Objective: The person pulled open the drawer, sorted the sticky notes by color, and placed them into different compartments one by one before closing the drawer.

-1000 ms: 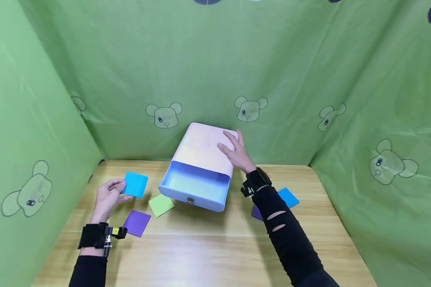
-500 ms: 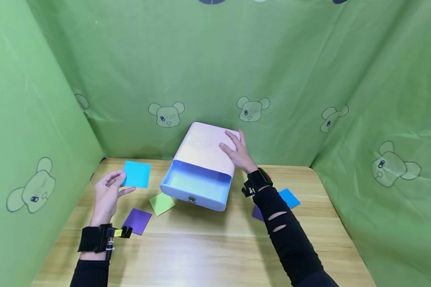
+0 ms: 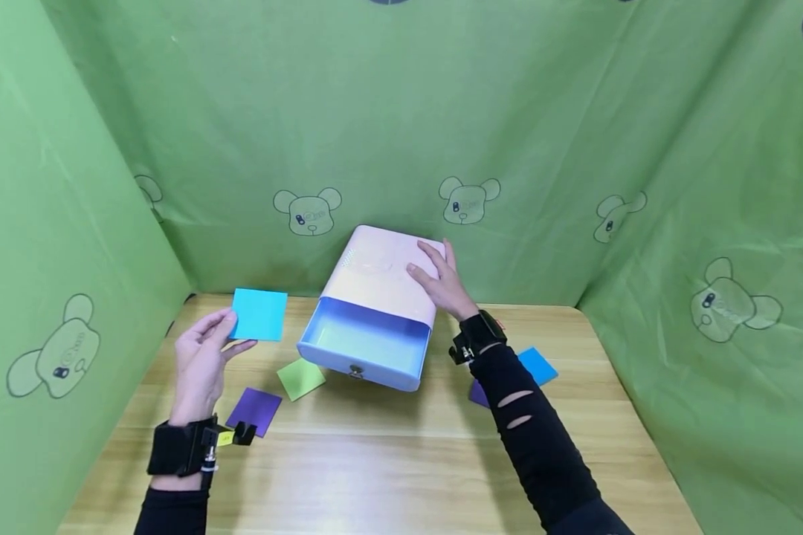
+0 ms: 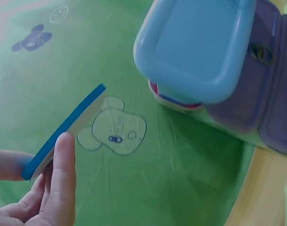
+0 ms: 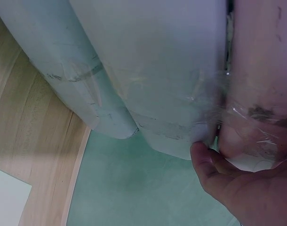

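My left hand (image 3: 197, 364) pinches a blue square pad (image 3: 259, 314) at its lower left corner, above the table's left side. The left wrist view shows this pad (image 4: 68, 127) edge-on between thumb and fingers. Right of it stands a drawer box with a pale pink top (image 3: 381, 271). Its light blue top drawer (image 3: 364, 345) is pulled out, and no contents show inside. Spread over the box's right rear edge, my right hand (image 3: 444, 286) rests on the top. From the right wrist, fingers (image 5: 202, 155) touch the box's side (image 5: 157, 70), near clear tape.
On the wooden table (image 3: 348, 475), a green square (image 3: 301, 379) lies by the box's front left and a purple square (image 3: 256, 411) nearer the left wrist. Another blue square (image 3: 537, 365) and a partly hidden purple one (image 3: 478, 394) lie by the right forearm. Green cloth (image 3: 375, 111) surrounds the table.
My left hand has raised the blue pad slightly and tilted it more upright, turning its face toward the head view. The right hand and box have stayed in place.
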Demonstrator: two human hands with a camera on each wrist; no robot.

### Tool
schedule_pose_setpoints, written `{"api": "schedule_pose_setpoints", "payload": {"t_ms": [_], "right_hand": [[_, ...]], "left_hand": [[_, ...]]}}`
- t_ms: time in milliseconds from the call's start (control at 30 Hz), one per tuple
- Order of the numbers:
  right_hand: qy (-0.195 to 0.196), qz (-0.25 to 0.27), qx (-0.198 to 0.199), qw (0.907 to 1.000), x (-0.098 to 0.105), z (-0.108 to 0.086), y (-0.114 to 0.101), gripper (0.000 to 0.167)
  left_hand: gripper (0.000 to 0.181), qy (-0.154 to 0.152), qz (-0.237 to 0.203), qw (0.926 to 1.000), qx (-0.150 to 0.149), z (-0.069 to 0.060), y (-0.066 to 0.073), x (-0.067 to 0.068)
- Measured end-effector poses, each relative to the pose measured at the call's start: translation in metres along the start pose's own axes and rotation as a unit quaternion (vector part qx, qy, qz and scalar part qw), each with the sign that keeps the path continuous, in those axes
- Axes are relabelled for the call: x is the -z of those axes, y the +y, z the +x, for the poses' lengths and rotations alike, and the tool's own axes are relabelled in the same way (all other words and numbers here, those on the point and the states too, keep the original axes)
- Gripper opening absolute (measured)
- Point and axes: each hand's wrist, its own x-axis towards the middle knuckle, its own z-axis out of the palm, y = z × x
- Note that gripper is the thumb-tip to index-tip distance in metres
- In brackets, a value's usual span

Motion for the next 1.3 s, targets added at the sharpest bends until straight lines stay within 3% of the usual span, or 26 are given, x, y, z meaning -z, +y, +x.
{"api": "schedule_pose_setpoints", "payload": {"t_ms": [267, 533, 900, 1300], "right_hand": [[-0.008, -0.004, 0.006, 0.9999, 0.000, 0.001, -0.003, 0.067], [-0.004, 0.001, 0.005, 1.0000, 0.000, 0.002, 0.000, 0.066], [0.002, 0.000, -0.001, 1.0000, -0.002, -0.001, 0.004, 0.066], [0.004, -0.001, 0.008, 1.0000, -0.001, 0.000, 0.000, 0.066]], "left_hand": [[0.014, 0.009, -0.014, 0.9998, -0.006, -0.004, -0.003, -0.009], [0.015, -0.003, 0.038, 0.9985, -0.038, -0.004, -0.010, -0.026], [0.030, -0.037, 0.082, 0.9953, -0.036, -0.006, -0.018, -0.044], [0.034, -0.036, 0.121, 0.9895, -0.070, -0.009, -0.021, -0.061]]}}
